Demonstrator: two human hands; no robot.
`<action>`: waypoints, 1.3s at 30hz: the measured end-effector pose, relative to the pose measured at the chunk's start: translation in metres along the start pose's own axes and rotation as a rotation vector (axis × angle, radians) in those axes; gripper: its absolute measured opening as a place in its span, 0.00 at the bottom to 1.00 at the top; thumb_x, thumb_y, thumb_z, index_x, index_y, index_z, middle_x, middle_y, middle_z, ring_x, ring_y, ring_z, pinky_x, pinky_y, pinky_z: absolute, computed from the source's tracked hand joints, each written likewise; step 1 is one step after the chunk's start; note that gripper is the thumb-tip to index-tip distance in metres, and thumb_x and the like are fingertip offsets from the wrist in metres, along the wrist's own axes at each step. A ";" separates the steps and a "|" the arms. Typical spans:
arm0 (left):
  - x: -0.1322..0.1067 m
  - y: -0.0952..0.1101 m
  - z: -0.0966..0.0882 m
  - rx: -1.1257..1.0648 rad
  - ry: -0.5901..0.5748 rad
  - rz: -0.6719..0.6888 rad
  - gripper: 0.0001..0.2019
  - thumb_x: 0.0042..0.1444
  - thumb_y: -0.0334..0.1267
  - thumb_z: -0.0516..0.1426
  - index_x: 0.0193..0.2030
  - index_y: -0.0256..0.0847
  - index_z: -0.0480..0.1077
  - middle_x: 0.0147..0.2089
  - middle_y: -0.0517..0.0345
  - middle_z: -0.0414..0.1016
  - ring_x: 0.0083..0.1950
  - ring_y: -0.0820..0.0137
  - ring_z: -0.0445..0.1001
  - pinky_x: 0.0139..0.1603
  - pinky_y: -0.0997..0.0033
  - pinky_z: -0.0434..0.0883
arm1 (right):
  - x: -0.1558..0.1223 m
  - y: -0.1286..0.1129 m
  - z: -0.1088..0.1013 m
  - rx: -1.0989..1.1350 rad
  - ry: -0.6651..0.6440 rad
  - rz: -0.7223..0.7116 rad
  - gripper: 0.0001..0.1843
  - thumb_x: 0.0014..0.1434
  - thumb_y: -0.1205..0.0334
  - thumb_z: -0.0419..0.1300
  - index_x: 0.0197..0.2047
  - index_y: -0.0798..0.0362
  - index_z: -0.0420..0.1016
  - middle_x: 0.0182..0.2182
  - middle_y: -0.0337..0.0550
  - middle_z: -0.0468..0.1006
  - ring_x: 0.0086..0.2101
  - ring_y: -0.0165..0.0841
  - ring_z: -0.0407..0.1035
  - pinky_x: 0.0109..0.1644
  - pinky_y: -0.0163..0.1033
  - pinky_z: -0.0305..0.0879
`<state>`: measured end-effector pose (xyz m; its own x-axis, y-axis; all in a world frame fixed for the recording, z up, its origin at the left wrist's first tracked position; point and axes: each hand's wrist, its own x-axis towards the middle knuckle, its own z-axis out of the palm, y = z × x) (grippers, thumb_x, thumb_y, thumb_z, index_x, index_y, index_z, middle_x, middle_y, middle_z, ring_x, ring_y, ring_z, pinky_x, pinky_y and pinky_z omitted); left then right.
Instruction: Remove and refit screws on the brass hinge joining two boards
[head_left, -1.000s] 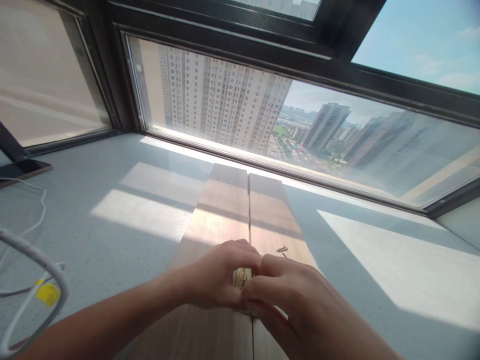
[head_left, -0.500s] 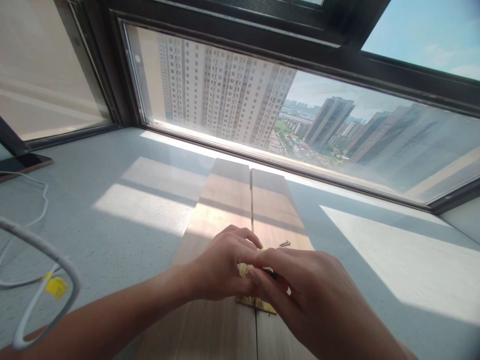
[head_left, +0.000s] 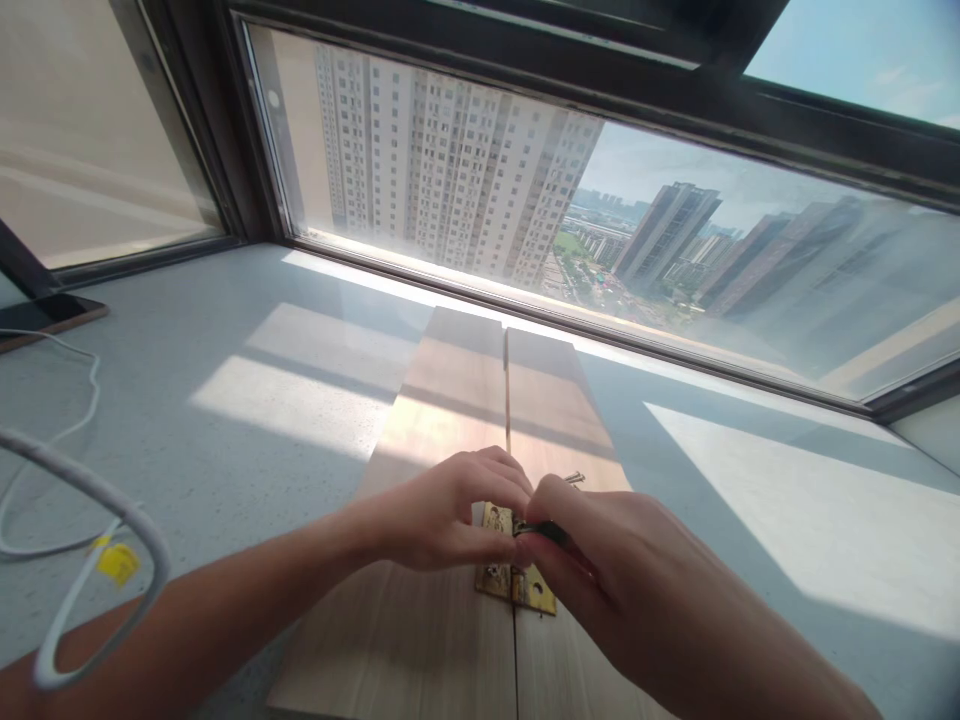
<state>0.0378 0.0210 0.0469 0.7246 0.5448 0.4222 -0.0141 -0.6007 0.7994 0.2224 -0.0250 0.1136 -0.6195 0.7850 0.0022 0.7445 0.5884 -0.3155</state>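
Observation:
Two pale wooden boards (head_left: 405, 640) lie side by side, and a brass-coloured hinge (head_left: 536, 592) lies flat across the seam between them. My right hand (head_left: 607, 560) is closed around a dark-handled screwdriver (head_left: 550, 530); its thin tip points left over the hinge, and most of the handle is hidden in the palm. From the left, my left hand (head_left: 457, 510) reaches over the hinge, thumb and fingers curled in a pinch beside that tip. Whatever lies between those fingertips is too small to make out. Several loose screws (head_left: 575, 478) rest on the right board, just beyond my right hand.
The boards lie on a pale speckled sill (head_left: 322, 300) below a dark-framed window (head_left: 525, 290). At the left are a white cable (head_left: 142, 525) with a yellow tag (head_left: 116, 562) and a dark flat device (head_left: 52, 313). Sunlit patches cross the surface.
Both hands have shifted slightly, uncovering more of the hinge. The screwdriver's thin tip now shows between the fingertips. The whole view has tilted a little.

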 end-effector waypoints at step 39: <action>-0.003 -0.007 0.019 0.094 0.165 -0.036 0.08 0.47 0.37 0.64 0.25 0.37 0.70 0.25 0.61 0.69 0.33 0.71 0.67 0.42 0.69 0.66 | -0.003 -0.013 0.017 -0.129 0.090 0.060 0.09 0.65 0.61 0.49 0.33 0.50 0.67 0.25 0.39 0.76 0.24 0.31 0.70 0.27 0.35 0.51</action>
<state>0.0494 0.0124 0.0321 0.6003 0.6511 0.4644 0.0797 -0.6266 0.7753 0.2105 -0.0380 0.1019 -0.5525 0.8302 0.0743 0.8088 0.5555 -0.1931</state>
